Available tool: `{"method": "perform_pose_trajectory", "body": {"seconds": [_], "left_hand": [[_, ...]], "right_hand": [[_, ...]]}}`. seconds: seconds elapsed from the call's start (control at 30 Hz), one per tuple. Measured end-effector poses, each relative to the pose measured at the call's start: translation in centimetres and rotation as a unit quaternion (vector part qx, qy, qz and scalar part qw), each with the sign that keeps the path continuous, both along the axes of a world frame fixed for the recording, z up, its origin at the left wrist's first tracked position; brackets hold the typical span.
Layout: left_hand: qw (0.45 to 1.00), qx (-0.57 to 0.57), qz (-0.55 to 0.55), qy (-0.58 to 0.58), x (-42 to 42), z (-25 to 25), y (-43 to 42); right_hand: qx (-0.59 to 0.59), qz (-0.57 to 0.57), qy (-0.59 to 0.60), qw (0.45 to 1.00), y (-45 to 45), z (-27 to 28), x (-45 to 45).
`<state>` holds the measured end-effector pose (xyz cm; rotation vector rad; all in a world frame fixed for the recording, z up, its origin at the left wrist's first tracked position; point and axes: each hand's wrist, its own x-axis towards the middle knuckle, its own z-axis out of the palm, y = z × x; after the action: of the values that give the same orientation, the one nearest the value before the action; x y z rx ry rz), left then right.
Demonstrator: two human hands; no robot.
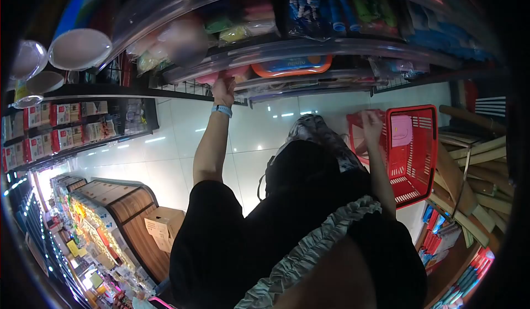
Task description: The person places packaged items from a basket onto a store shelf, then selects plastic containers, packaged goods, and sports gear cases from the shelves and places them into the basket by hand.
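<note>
My left hand point(223, 92), with a pale blue band at the wrist, reaches to the lower shelf. Its fingers curl at a pink package point(207, 78) behind the clear shelf edge, and the fingertips are partly hidden. To the right, my right hand point(372, 122) is closed beside the rim of a red shopping basket point(435, 154). Something reddish shows just left of that hand, too blurred to name. Inside the basket lies a pink flat item point(401, 130). An orange-rimmed blue package point(292, 66) sits on the shelf to the right of my left hand.
Shelves with clear edge strips point(265, 52) hold bagged goods across the front. Boxed goods point(66, 118) line a rack at left. A cardboard box point(164, 228) stands by a wooden counter point(124, 204). Long pale rolls or slats point(475, 190) lean at right. White tiles point(182, 127) cover the floor.
</note>
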<state>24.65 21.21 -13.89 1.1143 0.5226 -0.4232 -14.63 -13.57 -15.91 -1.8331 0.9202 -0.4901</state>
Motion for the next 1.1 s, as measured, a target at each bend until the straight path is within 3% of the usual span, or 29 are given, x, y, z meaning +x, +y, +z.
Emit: {"method": "perform_pose_trajectory", "body": {"seconds": [0.1, 0.3, 0.53, 0.7, 0.73, 0.83, 0.87, 0.97, 1.1], "left_hand": [[0.998, 0.041, 0.041, -0.023, -2.3, 3.0, 0.4], [0.986, 0.109, 0.085, -0.093, -10.2, 8.0, 1.7], [0.975, 0.177, -0.018, -0.133, -16.9, 9.9, 5.4], [0.979, 0.127, -0.084, -0.135, -20.0, 12.3, 3.4], [0.976, 0.123, -0.107, -0.144, -20.4, 12.8, 2.5], [0.960, 0.136, -0.189, -0.154, -21.6, 15.1, -1.6], [0.953, 0.136, -0.209, -0.171, -22.2, 15.9, -3.4], [0.924, 0.124, -0.295, -0.207, -24.1, 16.9, -8.4], [0.877, 0.102, -0.415, -0.217, -25.7, 16.2, -14.4]], "right_hand": [[0.034, 0.082, 0.017, 0.996, 3.8, 6.5, 4.3], [0.077, 0.178, -0.008, 0.981, 6.5, 5.7, 8.5], [0.185, 0.290, -0.001, 0.939, 9.1, 7.9, 11.6], [0.263, 0.357, -0.010, 0.896, 9.3, 9.7, 11.8], [0.330, 0.351, 0.020, 0.876, 9.1, 12.0, 11.6], [0.348, 0.312, -0.075, 0.881, 8.2, 11.2, 10.5], [0.386, 0.309, -0.129, 0.860, 7.7, 11.6, 9.9], [0.292, 0.309, -0.052, 0.904, 3.8, 11.5, 6.8], [0.297, 0.211, -0.082, 0.928, -0.8, 10.5, 0.8]]}}
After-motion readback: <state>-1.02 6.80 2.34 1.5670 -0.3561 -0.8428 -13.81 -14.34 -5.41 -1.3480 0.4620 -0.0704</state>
